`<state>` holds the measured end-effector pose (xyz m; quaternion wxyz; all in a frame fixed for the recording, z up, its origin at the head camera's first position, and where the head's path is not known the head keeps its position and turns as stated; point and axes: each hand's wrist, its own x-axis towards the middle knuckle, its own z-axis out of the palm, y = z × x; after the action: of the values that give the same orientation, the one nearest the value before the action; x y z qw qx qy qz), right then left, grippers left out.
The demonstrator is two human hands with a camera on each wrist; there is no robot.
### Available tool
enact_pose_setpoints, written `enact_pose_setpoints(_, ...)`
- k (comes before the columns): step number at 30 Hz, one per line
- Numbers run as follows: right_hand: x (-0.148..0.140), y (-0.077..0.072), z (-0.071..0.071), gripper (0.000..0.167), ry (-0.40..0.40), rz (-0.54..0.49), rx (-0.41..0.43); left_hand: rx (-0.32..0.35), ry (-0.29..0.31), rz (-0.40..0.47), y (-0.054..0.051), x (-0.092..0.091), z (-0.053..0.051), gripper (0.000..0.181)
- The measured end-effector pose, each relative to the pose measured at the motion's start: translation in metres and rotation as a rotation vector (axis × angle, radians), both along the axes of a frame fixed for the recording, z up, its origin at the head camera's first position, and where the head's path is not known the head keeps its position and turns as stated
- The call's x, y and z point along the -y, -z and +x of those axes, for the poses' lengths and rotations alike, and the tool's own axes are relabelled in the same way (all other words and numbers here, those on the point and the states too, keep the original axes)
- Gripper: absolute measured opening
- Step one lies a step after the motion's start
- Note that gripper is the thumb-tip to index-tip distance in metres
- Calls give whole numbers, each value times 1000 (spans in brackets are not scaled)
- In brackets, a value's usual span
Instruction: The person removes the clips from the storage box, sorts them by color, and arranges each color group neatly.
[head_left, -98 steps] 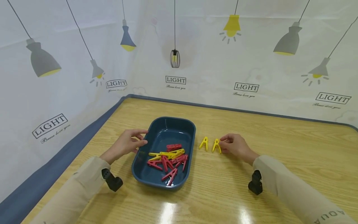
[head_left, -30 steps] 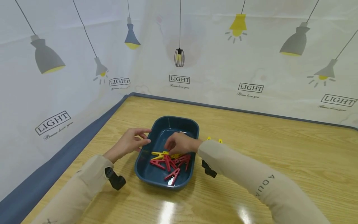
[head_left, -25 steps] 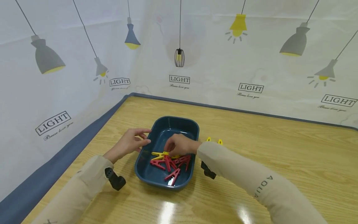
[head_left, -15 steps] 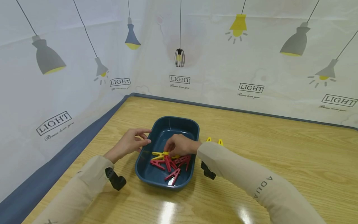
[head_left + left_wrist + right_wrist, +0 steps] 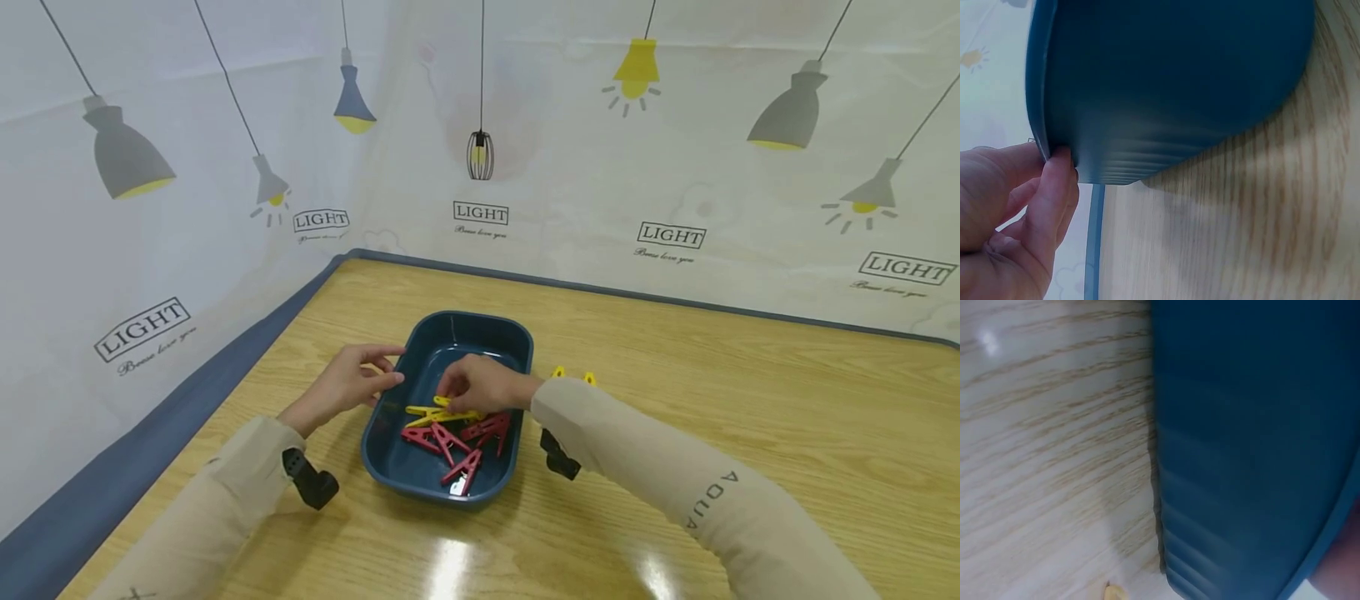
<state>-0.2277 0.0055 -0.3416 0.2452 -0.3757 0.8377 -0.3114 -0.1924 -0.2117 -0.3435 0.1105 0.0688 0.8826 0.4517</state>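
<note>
A dark blue plastic basin (image 5: 528, 354) stands on the table with several red clothespins (image 5: 422, 439) and yellow clothespins (image 5: 422, 419) in its near half. My right hand (image 5: 483, 386) reaches inside over the right wall and pinches a yellow clothespin (image 5: 441, 401), mostly covered by the fingers. On the left, my left hand (image 5: 347, 383) holds the basin's rim; the left wrist view shows thumb and fingers (image 5: 1054, 187) gripping that edge. In the right wrist view the basin's outer wall (image 5: 1235, 456) hides nearly all of the right hand.
Two yellow clothespins, one (image 5: 558, 372) beside the other (image 5: 590, 379), lie on the wooden table (image 5: 675, 350) right of the basin, partly behind the right sleeve (image 5: 637, 433). A printed curtain (image 5: 570, 250) borders the table's back and left.
My right hand has gone from the yellow clothespins on the table into the basin. Lately it has lifted slightly with a yellow clothespin, and a red one below has shifted. The left hand stays.
</note>
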Motion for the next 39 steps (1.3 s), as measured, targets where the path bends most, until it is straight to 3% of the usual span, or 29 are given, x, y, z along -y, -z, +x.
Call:
enact_pose_setpoints(10,0,-17,6,15,97,-13,-64,8,-3,8,-1,-2,0,45)
enact_pose_setpoints(26,-31,-37,-2,19,93,-76,-157,12,-14,-3,0,-2,0,45)
enact_pose_setpoints(39,-66,-51,-11,23,238,-121,-128,21,-20,-2,-1,-2,1,46)
